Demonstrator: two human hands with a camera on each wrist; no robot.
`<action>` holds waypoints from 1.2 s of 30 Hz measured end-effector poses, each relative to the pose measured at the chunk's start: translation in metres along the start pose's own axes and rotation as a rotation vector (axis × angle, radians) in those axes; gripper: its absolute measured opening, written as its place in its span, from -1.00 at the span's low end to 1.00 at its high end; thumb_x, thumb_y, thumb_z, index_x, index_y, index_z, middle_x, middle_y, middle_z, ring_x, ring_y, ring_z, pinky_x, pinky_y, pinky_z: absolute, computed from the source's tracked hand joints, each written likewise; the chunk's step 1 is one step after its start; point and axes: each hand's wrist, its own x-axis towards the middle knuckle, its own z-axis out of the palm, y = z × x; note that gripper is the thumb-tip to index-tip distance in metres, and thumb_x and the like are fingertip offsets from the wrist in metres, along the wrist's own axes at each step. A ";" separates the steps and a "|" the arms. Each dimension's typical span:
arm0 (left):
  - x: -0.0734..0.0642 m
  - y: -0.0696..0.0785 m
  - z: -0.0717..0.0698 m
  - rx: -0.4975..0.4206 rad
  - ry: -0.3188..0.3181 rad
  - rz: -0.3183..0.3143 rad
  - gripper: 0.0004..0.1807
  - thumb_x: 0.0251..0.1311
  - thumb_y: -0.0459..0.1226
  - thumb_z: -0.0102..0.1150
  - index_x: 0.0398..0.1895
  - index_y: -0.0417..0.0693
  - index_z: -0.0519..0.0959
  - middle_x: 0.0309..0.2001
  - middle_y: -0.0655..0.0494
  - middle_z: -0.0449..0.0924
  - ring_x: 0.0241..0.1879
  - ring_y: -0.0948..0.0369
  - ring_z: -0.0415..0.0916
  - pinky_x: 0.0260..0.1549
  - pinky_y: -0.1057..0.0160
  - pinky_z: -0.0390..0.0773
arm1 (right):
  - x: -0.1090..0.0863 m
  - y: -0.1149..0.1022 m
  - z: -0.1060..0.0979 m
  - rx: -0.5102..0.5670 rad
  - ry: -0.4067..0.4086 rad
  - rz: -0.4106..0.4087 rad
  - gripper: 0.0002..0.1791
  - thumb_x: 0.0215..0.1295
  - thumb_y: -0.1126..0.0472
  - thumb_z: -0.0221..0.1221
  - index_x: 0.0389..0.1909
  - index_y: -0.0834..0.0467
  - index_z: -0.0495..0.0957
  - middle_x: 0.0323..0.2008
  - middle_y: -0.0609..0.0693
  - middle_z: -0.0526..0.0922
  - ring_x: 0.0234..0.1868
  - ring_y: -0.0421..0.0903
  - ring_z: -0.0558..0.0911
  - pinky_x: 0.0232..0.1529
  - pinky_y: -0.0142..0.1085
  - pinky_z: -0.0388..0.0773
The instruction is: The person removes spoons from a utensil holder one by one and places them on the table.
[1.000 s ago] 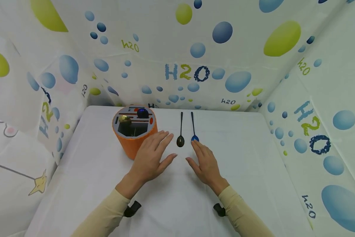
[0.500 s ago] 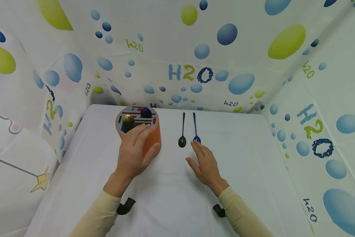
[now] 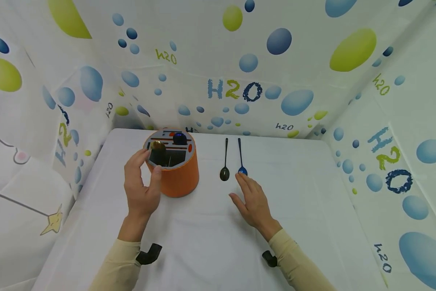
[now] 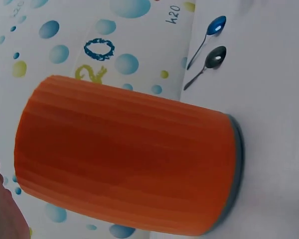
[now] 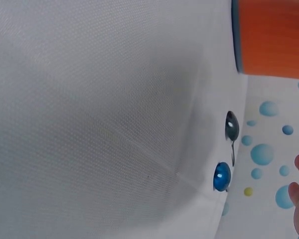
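An orange, ribbed utensil holder (image 3: 179,180) with a grey slotted top stands on the table at the left. A gold spoon head (image 3: 158,146) and a dark blue spoon head (image 3: 180,138) stick up from its slots. My left hand (image 3: 142,186) is at the holder's near left side, thumb and fingers apart, fingertips close to the gold spoon head. Right of the holder lie a dark spoon (image 3: 224,173) and a blue spoon (image 3: 242,169), handles pointing away. My right hand (image 3: 253,202) hovers with extended fingers just before the blue spoon, its fingertips overlapping the bowl in the head view.
A white cloth covers the table (image 3: 298,194). Patterned curtains (image 3: 188,60) with blue and green bubbles rise behind it and along both sides. Black wrist mounts (image 3: 149,254) sit on both sleeves.
My left hand has moved left, from between holder and spoons across the holder's front to its left side. The right hand has stayed by the blue spoon. The head view has shifted slightly.
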 end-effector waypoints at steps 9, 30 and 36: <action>-0.001 0.007 0.000 -0.033 0.003 -0.145 -0.52 0.31 -0.51 0.11 0.30 -0.50 0.41 0.33 -0.45 0.41 0.42 -0.23 0.32 0.44 0.27 0.25 | 0.007 -0.004 -0.001 0.047 0.002 -0.004 -0.28 0.58 -0.19 -0.01 0.55 0.17 0.30 0.47 0.15 0.43 0.43 0.13 0.47 0.38 0.08 0.43; 0.000 0.000 0.004 -0.122 -0.067 -0.359 -0.52 0.46 -0.41 0.04 0.38 -0.41 0.35 0.47 -0.30 0.29 0.53 -0.09 0.18 0.40 -0.32 0.26 | 0.072 -0.043 0.000 0.181 0.155 -0.161 -0.32 0.63 -0.19 -0.12 0.40 0.28 0.45 0.36 0.19 0.54 0.36 0.08 0.55 0.34 -0.04 0.51; -0.002 -0.002 0.006 -0.151 -0.052 -0.365 -0.51 0.46 -0.43 0.02 0.40 -0.43 0.33 0.46 -0.31 0.31 0.50 -0.09 0.21 0.42 -0.08 0.26 | 0.088 -0.052 0.000 0.322 0.138 -0.100 -0.40 0.63 -0.08 -0.05 0.40 0.28 0.45 0.34 0.18 0.57 0.38 0.06 0.54 0.39 -0.05 0.48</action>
